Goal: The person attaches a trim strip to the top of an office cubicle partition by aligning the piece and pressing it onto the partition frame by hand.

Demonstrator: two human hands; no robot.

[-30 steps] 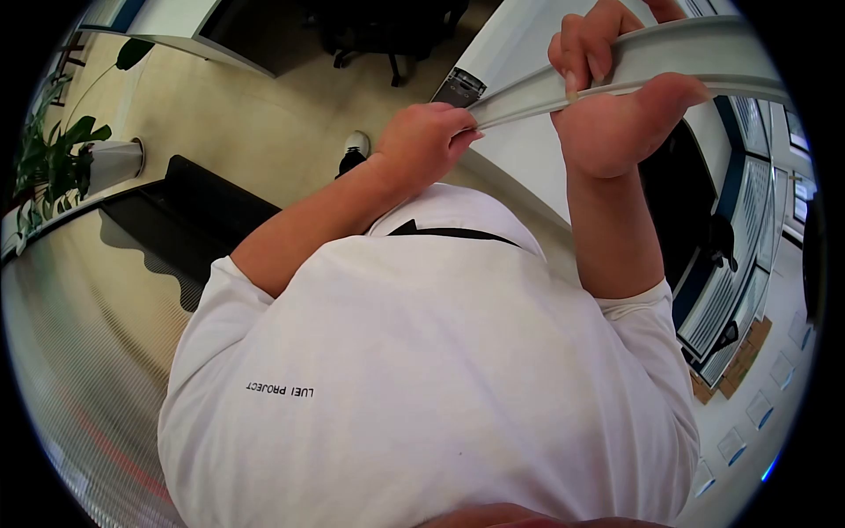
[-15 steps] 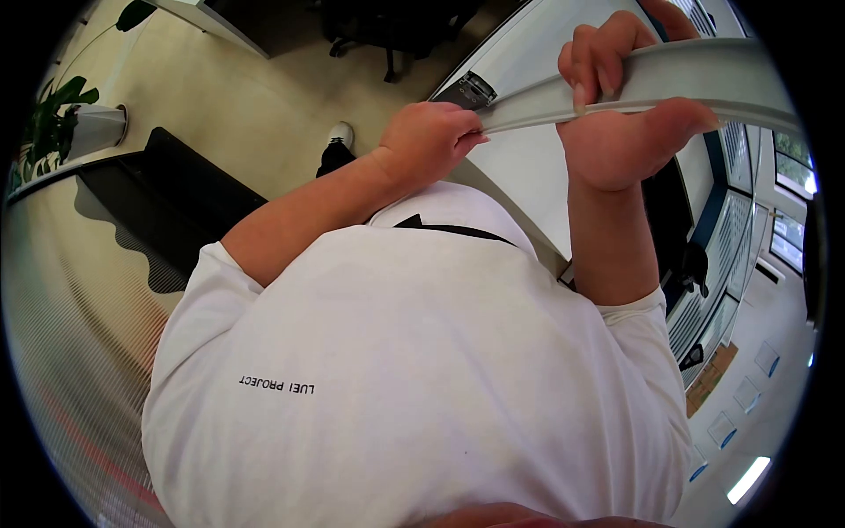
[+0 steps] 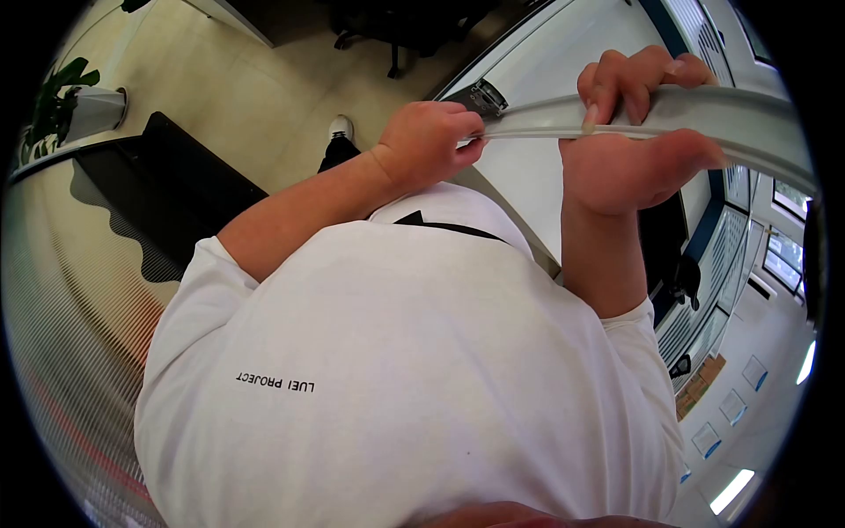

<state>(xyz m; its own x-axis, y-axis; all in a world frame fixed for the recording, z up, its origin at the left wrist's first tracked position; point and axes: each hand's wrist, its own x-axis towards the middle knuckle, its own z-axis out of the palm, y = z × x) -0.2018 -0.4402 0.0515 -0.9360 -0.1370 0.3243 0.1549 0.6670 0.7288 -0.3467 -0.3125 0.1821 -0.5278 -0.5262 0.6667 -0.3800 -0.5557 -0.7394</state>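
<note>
A long pale grey strip [image 3: 739,110], bowed by the wide lens, crosses the upper right of the head view. My left hand [image 3: 427,145] is closed at its left end, fingertips pinched together at the lower edge. Further along, my right hand [image 3: 616,167] grips the strip from both sides, its fingers over the far edge and its thumb along the near one. Just beyond my left fingers is a small dark fitting [image 3: 482,97] with a shiny ribbed end; whether it is joined to the strip I cannot tell.
A white tabletop [image 3: 532,185] lies beneath the strip. Beyond it stands a black wheeled chair [image 3: 396,35]. At left are a potted plant [image 3: 97,113], a black panel [image 3: 167,176] and a ribbed translucent sheet [image 3: 70,308]. Windows [image 3: 783,260] are at right.
My right hand and the strip's right part appear lower in view, and the room has shifted slightly too. My left hand stays nearly in place. Both hands keep their hold.
</note>
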